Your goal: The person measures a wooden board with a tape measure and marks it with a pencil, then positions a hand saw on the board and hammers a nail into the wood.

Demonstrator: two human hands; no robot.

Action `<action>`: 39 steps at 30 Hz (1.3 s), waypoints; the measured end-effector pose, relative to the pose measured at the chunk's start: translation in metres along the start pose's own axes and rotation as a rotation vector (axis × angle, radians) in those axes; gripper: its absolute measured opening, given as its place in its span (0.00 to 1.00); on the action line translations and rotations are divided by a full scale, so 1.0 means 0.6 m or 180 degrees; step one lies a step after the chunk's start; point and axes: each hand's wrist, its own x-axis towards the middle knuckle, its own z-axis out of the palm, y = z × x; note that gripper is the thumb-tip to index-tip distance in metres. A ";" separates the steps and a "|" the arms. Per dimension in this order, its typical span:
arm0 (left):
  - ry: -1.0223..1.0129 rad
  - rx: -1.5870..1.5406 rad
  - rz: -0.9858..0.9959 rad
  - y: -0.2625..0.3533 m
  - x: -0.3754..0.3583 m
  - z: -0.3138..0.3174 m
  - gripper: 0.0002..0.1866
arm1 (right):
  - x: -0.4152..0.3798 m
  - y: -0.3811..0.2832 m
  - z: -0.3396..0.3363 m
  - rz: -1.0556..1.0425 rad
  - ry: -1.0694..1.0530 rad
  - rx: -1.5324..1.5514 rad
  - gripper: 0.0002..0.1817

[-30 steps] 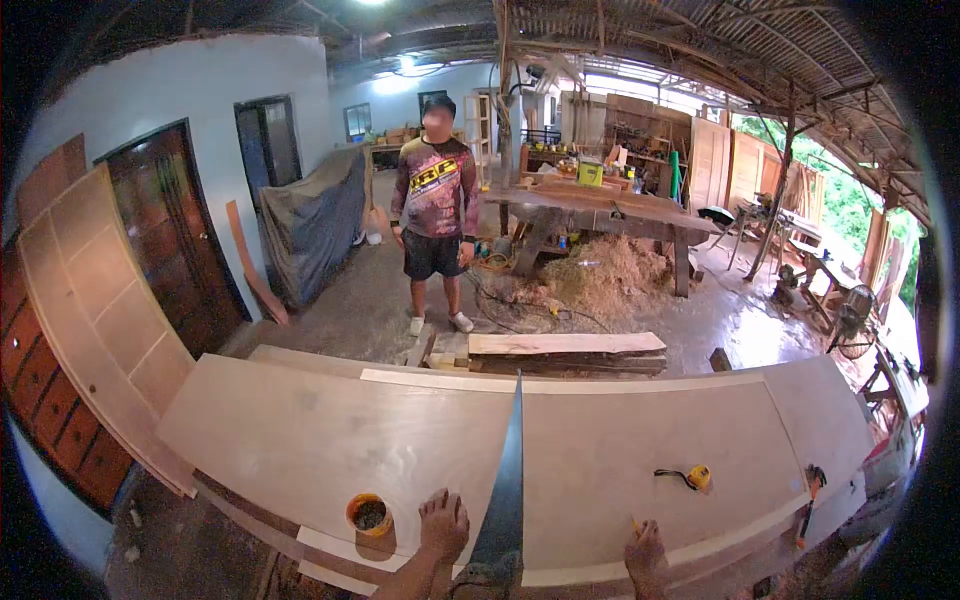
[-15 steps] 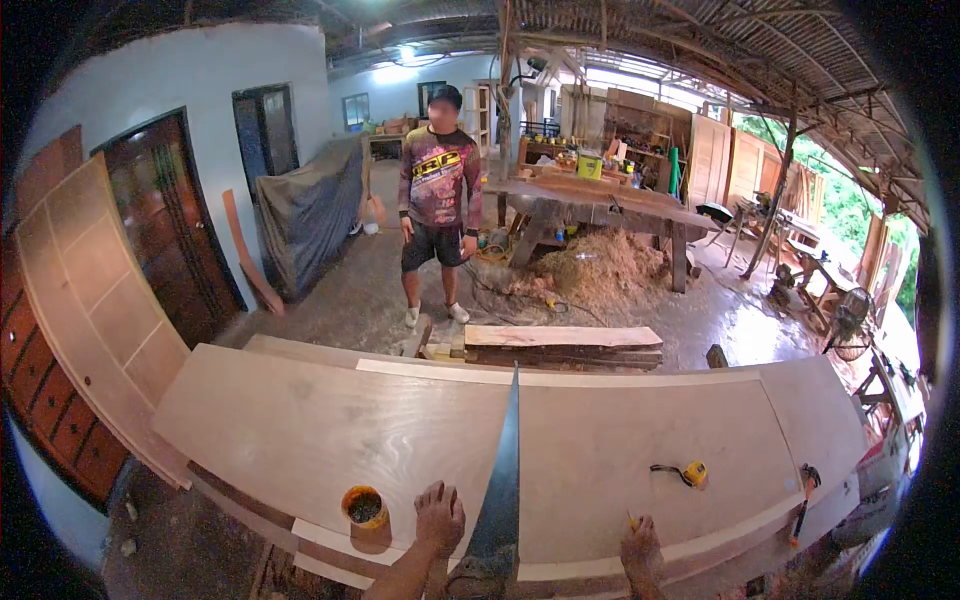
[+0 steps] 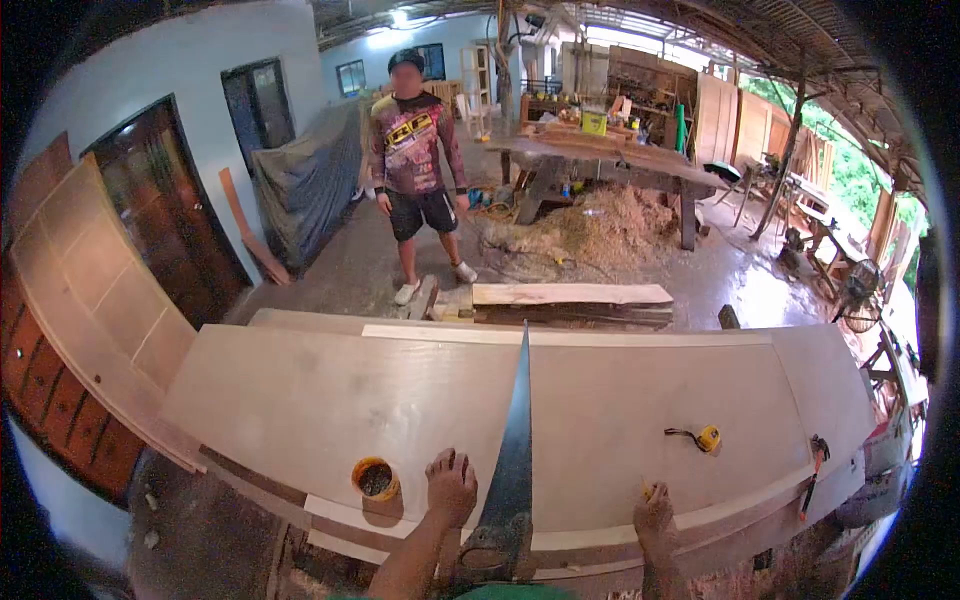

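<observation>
My left hand lies on a pale plywood sheet, its fingers spread and slightly bent. Just right of it a handsaw lies across the wood, blade tip pointing away from me and handle toward my body. A yellow tub with dark, grainy contents stands left of that hand. Over the near edge of the right part, my right hand is closed around a thin yellow pencil. Beyond it rests a yellow tape measure. Farther right lies a hammer with an orange-tipped handle.
A person stands across from me on the concrete floor. Behind are stacked planks, a sawdust heap and a heavy wooden bench. Wooden panels lean at the left. A fan stands at the right.
My view has tilted and shifted slightly. The person opposite has moved a little left and nearer. Both my hands keep nearly the same places on the wood.
</observation>
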 end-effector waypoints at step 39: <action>-0.0067 0.0032 -0.0037 -0.011 -0.004 0.010 0.16 | -0.014 0.069 0.041 -0.1861 -0.1222 -0.3839 0.25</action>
